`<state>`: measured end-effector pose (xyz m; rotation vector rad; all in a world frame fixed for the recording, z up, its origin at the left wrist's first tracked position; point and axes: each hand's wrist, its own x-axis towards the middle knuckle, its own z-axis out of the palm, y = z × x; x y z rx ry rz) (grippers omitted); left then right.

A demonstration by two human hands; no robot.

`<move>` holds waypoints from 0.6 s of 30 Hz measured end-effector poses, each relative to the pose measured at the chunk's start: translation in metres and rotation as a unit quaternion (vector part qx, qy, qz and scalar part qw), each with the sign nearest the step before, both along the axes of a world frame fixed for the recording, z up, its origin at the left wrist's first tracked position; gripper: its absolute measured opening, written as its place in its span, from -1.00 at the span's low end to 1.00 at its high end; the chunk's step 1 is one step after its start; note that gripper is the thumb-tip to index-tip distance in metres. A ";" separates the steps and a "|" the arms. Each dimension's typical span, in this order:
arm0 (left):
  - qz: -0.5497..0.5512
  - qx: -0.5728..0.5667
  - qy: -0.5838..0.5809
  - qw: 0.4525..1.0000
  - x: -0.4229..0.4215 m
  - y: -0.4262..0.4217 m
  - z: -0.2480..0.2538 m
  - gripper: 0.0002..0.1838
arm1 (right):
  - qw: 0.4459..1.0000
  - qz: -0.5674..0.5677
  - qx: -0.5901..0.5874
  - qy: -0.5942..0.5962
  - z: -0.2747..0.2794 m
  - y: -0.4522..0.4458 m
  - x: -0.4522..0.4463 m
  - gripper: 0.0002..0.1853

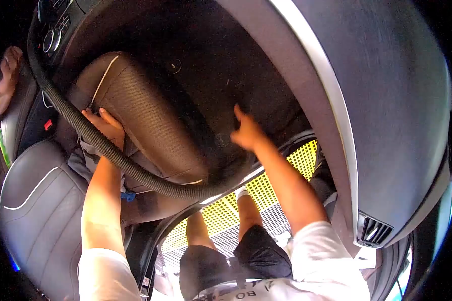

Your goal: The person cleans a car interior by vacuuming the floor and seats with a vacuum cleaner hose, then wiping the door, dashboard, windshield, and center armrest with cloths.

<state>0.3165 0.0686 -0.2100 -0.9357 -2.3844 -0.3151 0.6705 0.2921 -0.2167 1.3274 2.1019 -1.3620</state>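
Note:
Inside a car, a ribbed black vacuum hose [93, 133] loops from the upper left, over my left forearm, and down past the front seat cushion [145, 110]. My left hand [105, 129] rests on the cushion's side near the backrest, its fingers apart, partly behind the hose. Over the dark footwell floor [206, 85], my right hand [247, 134] has curled fingers with one digit pointing up. The hose's lower end curves towards it and seems to be in its grip; the nozzle is lost in the dark.
The grey seat backrest [42, 200] is at left. A dashboard [381, 90] with a silver trim strip and air vent [374, 231] curves along the right. Below the door sill lies yellow and grey grating [266, 195]. Another person's hand [7, 75] shows at far left.

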 end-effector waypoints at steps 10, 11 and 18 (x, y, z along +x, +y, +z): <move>0.118 -0.007 -0.100 0.988 0.005 0.004 0.000 -0.35 | 0.984 0.170 0.032 0.038 0.033 -0.024 -0.041 -0.01; 0.136 0.002 -0.107 0.985 0.005 0.007 -0.001 -0.35 | 0.975 0.188 0.107 0.048 0.010 -0.007 -0.073 -0.05; 0.156 -0.021 -0.067 0.985 0.001 0.000 -0.018 -0.35 | 0.936 0.325 0.096 -0.091 0.005 0.017 -0.211 -0.16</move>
